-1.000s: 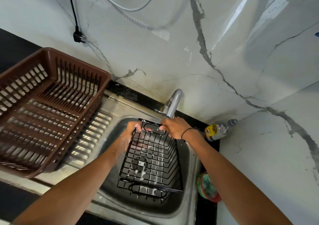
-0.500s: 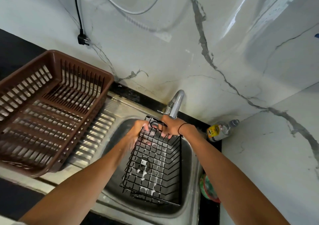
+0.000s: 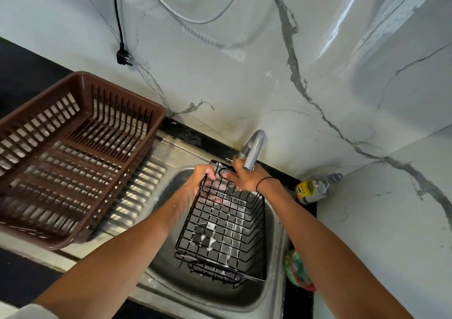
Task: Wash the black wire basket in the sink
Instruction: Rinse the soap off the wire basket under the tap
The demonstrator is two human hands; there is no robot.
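Under tap (image 3: 252, 152): basket (image 3: 225, 223) gripped, seemingly, both hands.

1. Your sink (image 3: 276, 223) is almost filled by the black wire basket (image 3: 225, 225); only a narrow strip of basin shows along its left and near sides.
2. The tap (image 3: 253, 151) overhangs the far rim, directly above your right hand (image 3: 245, 179), limiting upward room there.
3. The brown plastic crate (image 3: 73, 152) occupies the drainboard (image 3: 137, 196) to the left; a ribbed strip between crate and basin stays bare.
4. To the right, a bottle (image 3: 315, 188) lies at the wall and a green and red item (image 3: 298, 269) sits at the sink's edge; the side wall stands close behind them.
5. A hanging plug (image 3: 123, 57) dangles against the back wall above the crate.
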